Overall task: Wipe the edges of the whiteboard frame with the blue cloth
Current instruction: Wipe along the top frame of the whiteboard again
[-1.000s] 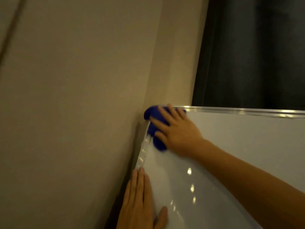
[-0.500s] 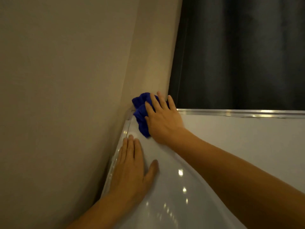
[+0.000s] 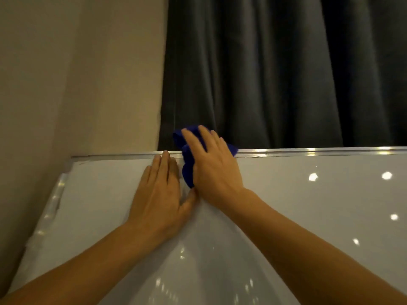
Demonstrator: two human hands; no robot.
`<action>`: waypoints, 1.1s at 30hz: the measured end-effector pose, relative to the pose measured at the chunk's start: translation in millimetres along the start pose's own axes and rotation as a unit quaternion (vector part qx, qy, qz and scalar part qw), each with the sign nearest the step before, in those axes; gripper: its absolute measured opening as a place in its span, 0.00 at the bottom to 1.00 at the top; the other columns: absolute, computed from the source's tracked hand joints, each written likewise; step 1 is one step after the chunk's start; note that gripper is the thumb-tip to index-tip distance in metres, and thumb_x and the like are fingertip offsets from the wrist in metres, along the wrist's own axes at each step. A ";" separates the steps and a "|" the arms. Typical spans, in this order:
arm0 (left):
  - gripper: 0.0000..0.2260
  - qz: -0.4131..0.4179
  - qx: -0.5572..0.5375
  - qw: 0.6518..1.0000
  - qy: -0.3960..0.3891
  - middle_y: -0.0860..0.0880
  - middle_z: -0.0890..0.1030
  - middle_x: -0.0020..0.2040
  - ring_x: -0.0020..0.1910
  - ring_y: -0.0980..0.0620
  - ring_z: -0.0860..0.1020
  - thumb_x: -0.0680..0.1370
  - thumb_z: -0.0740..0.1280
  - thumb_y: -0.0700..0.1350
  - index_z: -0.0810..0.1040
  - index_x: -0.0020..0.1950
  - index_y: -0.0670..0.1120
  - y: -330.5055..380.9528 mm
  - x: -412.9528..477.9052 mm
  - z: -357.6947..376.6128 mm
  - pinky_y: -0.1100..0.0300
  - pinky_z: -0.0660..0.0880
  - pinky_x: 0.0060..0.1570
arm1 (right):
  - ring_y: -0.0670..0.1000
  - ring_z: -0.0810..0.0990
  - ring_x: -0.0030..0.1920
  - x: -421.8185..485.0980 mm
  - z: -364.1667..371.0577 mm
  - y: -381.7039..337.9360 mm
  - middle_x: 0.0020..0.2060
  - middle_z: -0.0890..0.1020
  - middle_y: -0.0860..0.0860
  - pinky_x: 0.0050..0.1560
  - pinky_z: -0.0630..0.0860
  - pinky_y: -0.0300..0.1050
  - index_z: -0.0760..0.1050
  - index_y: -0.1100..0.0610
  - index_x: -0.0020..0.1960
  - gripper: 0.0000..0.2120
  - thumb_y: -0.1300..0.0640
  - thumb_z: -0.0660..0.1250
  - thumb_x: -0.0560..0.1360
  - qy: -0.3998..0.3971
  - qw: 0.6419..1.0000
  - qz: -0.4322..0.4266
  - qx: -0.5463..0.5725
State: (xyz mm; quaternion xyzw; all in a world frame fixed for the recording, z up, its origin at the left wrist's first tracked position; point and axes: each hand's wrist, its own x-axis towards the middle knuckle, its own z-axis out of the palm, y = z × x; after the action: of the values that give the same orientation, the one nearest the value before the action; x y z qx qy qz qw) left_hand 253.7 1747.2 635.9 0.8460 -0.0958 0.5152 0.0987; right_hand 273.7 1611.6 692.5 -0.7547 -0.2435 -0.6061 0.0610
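Note:
A white whiteboard (image 3: 308, 205) with a silver metal frame (image 3: 308, 151) fills the lower half of the view. My right hand (image 3: 213, 170) presses the crumpled blue cloth (image 3: 187, 170) over the top edge of the frame, fingers draped across it. The cloth bulges above the frame and hangs down onto the board surface. My left hand (image 3: 160, 192) lies flat on the board just left of the cloth, fingertips touching the top frame, thumb against my right hand. The frame's left edge (image 3: 55, 199) runs down at the lower left.
A beige wall (image 3: 77, 73) stands behind and to the left of the board's corner. A dark pleated curtain (image 3: 286, 73) hangs behind the top edge on the right. Ceiling-light reflections dot the glossy board.
My right hand has carried the cloth from the top-left corner rightward along the top frame. My left hand slid up and right beside it. The view panned right.

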 end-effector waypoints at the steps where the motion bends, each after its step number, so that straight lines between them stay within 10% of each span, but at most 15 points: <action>1: 0.38 0.002 0.023 1.000 0.001 0.44 0.37 0.80 0.79 0.48 0.36 0.77 0.44 0.66 0.32 0.77 0.46 5.9 0.5 4.0 0.49 0.38 0.78 | 0.63 0.54 0.78 -2.2 3.8 -4.9 0.78 0.62 0.57 0.76 0.46 0.60 0.60 0.49 0.77 0.28 0.51 0.63 0.80 -0.017 0.999 -0.027 -0.006; 7: 0.43 -0.032 0.028 0.999 0.001 0.41 0.34 0.80 0.78 0.43 0.34 0.73 0.38 0.70 0.32 0.77 0.42 54.9 16.3 34.7 0.45 0.38 0.77 | 0.59 0.46 0.80 -13.6 -23.1 89.6 0.80 0.57 0.52 0.77 0.39 0.59 0.58 0.47 0.78 0.34 0.32 0.41 0.78 -0.068 0.991 -0.047 -0.105; 12: 0.49 -0.039 0.072 0.994 -0.067 0.43 0.27 0.77 0.76 0.33 0.32 0.63 0.31 0.77 0.27 0.75 0.47 77.8 7.4 41.6 0.34 0.37 0.74 | 0.57 0.42 0.80 -68.3 -60.1 185.3 0.81 0.50 0.52 0.77 0.36 0.58 0.49 0.43 0.80 0.36 0.29 0.35 0.76 -0.060 0.977 0.152 -0.136; 15: 0.53 -0.081 0.080 0.992 -0.063 0.41 0.28 0.77 0.75 0.30 0.33 0.65 0.37 0.79 0.28 0.75 0.43 98.7 16.0 40.4 0.31 0.39 0.73 | 0.58 0.41 0.80 -46.2 -47.8 155.6 0.81 0.50 0.52 0.77 0.35 0.60 0.48 0.43 0.80 0.33 0.32 0.39 0.78 -0.051 0.975 0.198 -0.082; 20: 0.50 -0.069 0.104 0.991 -0.042 0.39 0.29 0.77 0.75 0.29 0.34 0.64 0.33 0.78 0.25 0.73 0.45 116.6 19.7 52.4 0.30 0.41 0.73 | 0.54 0.40 0.80 -49.7 -37.0 130.3 0.81 0.51 0.48 0.77 0.35 0.58 0.50 0.42 0.79 0.32 0.34 0.36 0.78 -0.081 0.995 -0.021 -0.048; 29: 0.47 -0.011 0.096 0.992 -0.079 0.41 0.28 0.77 0.75 0.30 0.31 0.63 0.28 0.77 0.24 0.73 0.49 123.0 2.9 51.1 0.28 0.40 0.71 | 0.62 0.44 0.80 -95.9 -114.2 290.4 0.81 0.46 0.56 0.77 0.44 0.62 0.49 0.45 0.81 0.29 0.39 0.47 0.82 -0.004 0.913 0.401 -0.070; 33: 0.47 0.013 0.090 0.992 -0.083 0.40 0.30 0.78 0.74 0.27 0.32 0.61 0.26 0.77 0.24 0.71 0.49 153.2 3.3 57.8 0.24 0.39 0.68 | 0.61 0.38 0.79 -58.7 -68.0 206.8 0.81 0.45 0.51 0.76 0.38 0.64 0.50 0.44 0.80 0.27 0.42 0.46 0.83 -0.056 0.962 0.254 -0.089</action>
State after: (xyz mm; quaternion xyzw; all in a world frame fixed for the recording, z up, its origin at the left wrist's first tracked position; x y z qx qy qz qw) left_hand 264.0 1584.2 623.3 0.8901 -0.0682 0.4506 0.0072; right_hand 296.2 1387.2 696.6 -0.8268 0.0080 -0.5469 0.1313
